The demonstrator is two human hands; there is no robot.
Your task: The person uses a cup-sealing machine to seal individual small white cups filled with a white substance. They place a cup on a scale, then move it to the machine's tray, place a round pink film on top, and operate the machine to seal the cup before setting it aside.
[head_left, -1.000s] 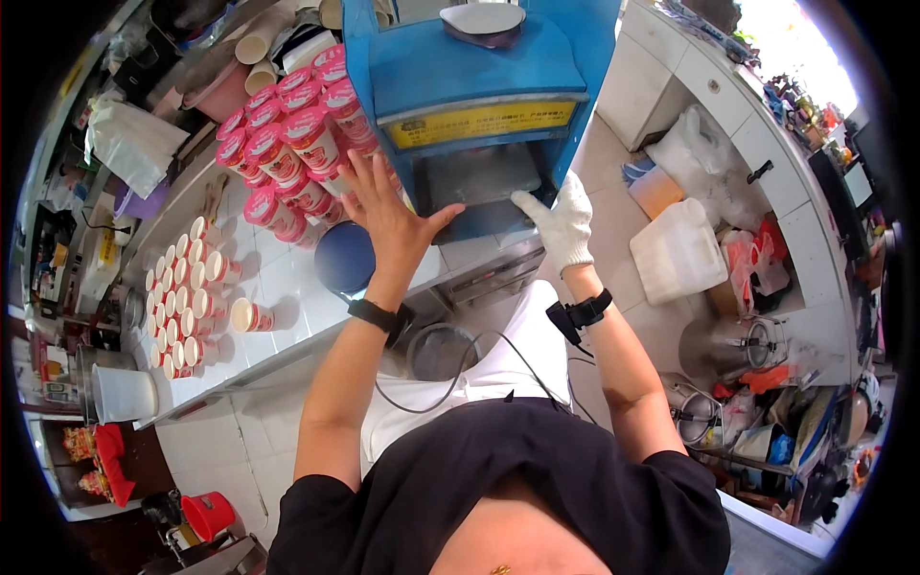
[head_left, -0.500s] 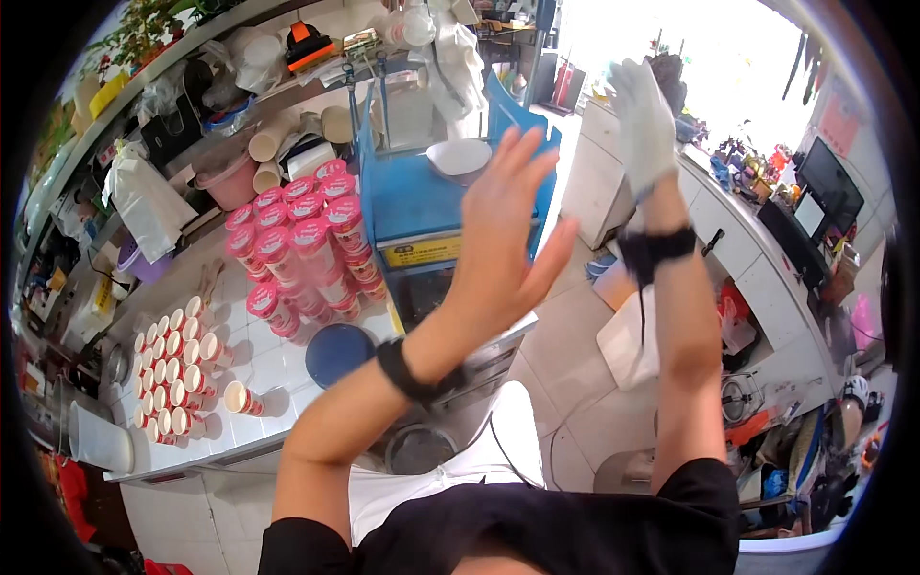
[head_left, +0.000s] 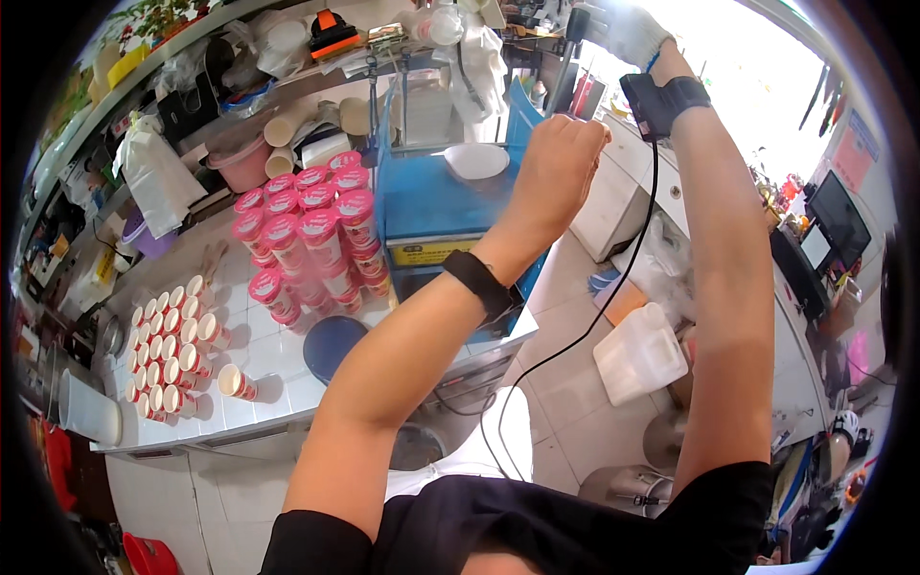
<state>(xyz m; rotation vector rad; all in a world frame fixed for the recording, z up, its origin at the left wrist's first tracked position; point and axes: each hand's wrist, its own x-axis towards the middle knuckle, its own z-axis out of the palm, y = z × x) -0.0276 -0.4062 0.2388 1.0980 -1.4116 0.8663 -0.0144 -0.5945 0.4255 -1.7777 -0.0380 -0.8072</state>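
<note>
Both arms have risen since the earlier frames: the left hand (head_left: 559,165), spread flat with open fingers half a second ago, is now curled into a loose fist, and the right hand (head_left: 628,31) has climbed from the middle of the view to the top edge at about 1 o'clock.

Far left, at 9 o'clock, the white tiled table (head_left: 278,359) carries rows of small paper cups (head_left: 163,345) standing close together, with one single cup (head_left: 234,381) lying apart at their lower right. Next, toward 10 o'clock, a cluster of tall pink-lidded cups (head_left: 307,235) stands stacked, touching one another. Just below them sits a round dark blue lid (head_left: 331,347). At centre, the blue machine (head_left: 431,206) stands on the table, a white bowl (head_left: 476,160) resting on its top.

Left hand: closed, fingers folded in; whether it pinches anything cannot be told. It hangs just right of the white bowl, above the machine's right edge. A black band circles the left wrist.

Right hand: gloved in white, washed out by glare; its grip cannot be told. A black wrist device (head_left: 661,99) sits below it, and a thin black cable (head_left: 613,297) runs down from that device toward 6 o'clock.

At 4 o'clock, a white plastic jug (head_left: 640,353) stands on the floor.
</note>
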